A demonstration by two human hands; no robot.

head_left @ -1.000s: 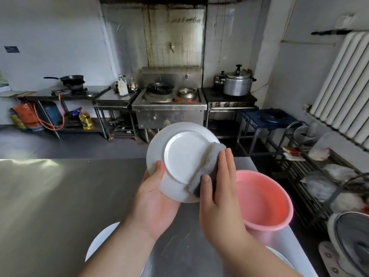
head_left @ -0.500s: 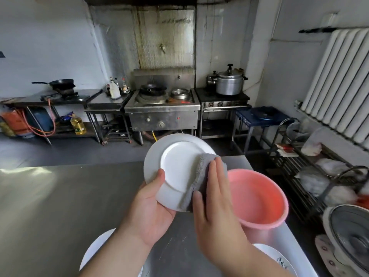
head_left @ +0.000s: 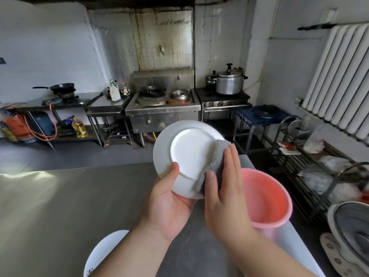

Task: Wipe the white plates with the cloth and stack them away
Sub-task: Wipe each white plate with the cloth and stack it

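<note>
Two hands work over a steel table (head_left: 50,206), which fills the near left. Far left, a frying pan (head_left: 61,86) sits on a side bench with an oil bottle (head_left: 79,128) on the shelf under it. Near edge, left of the arms, a second plate (head_left: 103,254) lies flat on the table, partly cut off by the frame.

Centre: the left hand (head_left: 169,204) grips the white plate (head_left: 185,150) by its near rim, thumb curled onto the side facing the camera, fingers hidden behind. Plate is held up off the table, tilted toward the camera, in front of the far stove (head_left: 161,108).

Grey cloth (head_left: 213,162) lies over the plate's right edge. The right hand (head_left: 225,198) presses it flat against the plate, fingers straight and together, thumb also on the cloth.

Just right of that hand, a pink basin (head_left: 267,198) stands at the table's right end. Far behind it, a pressure cooker (head_left: 229,81) sits on a burner. Far right: a radiator (head_left: 339,76) on the wall, a wire rack (head_left: 311,166) with bags below it, and a fan (head_left: 351,232) in the near right corner.
</note>
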